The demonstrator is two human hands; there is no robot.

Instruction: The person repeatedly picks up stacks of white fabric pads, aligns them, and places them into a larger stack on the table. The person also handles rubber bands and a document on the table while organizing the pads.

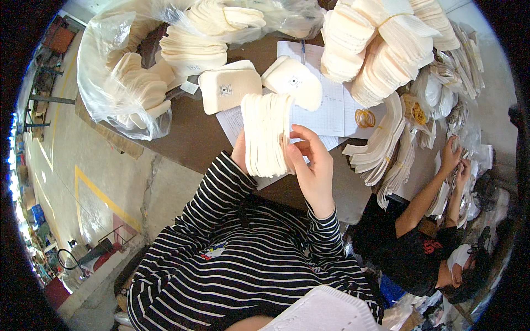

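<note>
In front of my chest I hold an upright stack of cream, insole-shaped pads (268,135), their edges turned up toward me. My left hand (239,151) grips the stack's left side, its fingers mostly hidden behind the pads. Curved round the right side is my right hand (314,168), thumb and fingertips against the outer pads. Just beyond the stack lie two more pad piles with small printed marks, a left pile (231,87) and a right pile (295,83). Written paper sheets (326,113) spread under and beside them on the brown table (182,124).
A clear plastic bag (99,71) full of pads stands at the far left. Large banded pad bundles (386,49) fill the far right. Rubber bands (364,118) and fanned strips (378,146) lie nearer. At right, a co-worker's hands (455,160) handle wrapped pieces.
</note>
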